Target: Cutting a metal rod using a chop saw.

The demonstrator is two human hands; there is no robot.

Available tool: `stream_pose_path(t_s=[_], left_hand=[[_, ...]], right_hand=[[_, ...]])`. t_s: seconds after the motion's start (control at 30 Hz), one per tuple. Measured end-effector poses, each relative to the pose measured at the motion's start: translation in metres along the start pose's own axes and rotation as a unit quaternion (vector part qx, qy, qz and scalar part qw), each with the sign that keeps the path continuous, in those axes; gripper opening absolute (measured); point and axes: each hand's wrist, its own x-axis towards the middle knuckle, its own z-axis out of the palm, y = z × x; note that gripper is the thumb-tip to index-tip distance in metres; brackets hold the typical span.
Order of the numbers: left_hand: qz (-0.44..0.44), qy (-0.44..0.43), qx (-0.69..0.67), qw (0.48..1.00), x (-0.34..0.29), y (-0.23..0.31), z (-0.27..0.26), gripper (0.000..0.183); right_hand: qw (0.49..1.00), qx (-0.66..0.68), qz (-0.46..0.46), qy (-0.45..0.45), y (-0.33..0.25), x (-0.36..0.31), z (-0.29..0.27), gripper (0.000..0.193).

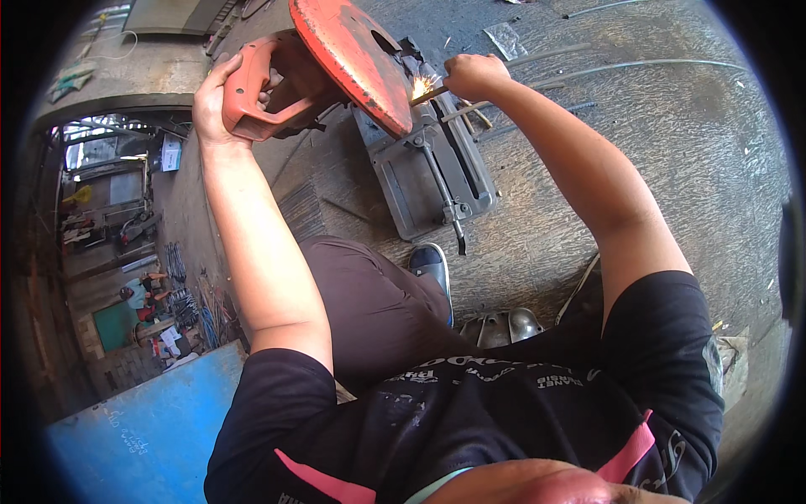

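My left hand (220, 105) is wrapped round the orange D-shaped handle (245, 94) of a cut-off saw. The saw's round orange blade guard (348, 59), scuffed at its rim, tilts down over the grey metal base (403, 189). Bright sparks (422, 86) fly at the guard's right edge. Close beside them, my right hand (476, 77) is closed on a thin metal bar (429, 96) that reaches toward the guard. The blade and the cutting point are hidden behind the guard. A clamp screw (438, 181) runs along the base.
Long thin metal rods (621, 67) lie on the worn floor to the right of the saw. My shoe (431, 267) is just in front of the base. At lower left is a blue panel (159, 428). Another person (137, 294) is far off at left, near bundled rods.
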Motion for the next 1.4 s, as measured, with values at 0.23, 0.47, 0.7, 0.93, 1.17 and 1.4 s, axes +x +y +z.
stream_pose_path(t_s=[0.23, 0.47, 0.7, 0.93, 1.17, 1.4], left_hand=[[0.021, 0.051, -0.048, 0.997, -0.005, 0.000, 0.018, 0.029], [0.014, 0.049, -0.049, 0.997, -0.005, 0.001, 0.016, 0.029], [0.021, 0.054, -0.048, 0.997, -0.004, 0.000, 0.014, 0.029], [0.007, 0.058, -0.029, 0.998, -0.006, 0.002, 0.018, 0.030], [0.000, 0.037, -0.044, 0.998, -0.005, 0.000, 0.020, 0.032], [-0.012, 0.035, -0.040, 0.999, -0.012, 0.008, 0.018, 0.033]], right_hand=[[1.000, -0.001, -0.004, -0.007, -0.001, -0.001, -0.002, 0.033], [1.000, 0.013, 0.010, -0.016, -0.006, -0.004, -0.007, 0.035], [1.000, 0.010, 0.010, -0.016, -0.007, -0.007, -0.008, 0.036], [1.000, 0.009, 0.014, -0.014, -0.006, -0.007, -0.006, 0.036], [1.000, -0.003, 0.008, -0.023, -0.003, -0.007, -0.007, 0.035], [1.000, 0.013, 0.003, -0.020, -0.006, -0.007, -0.009, 0.034]])
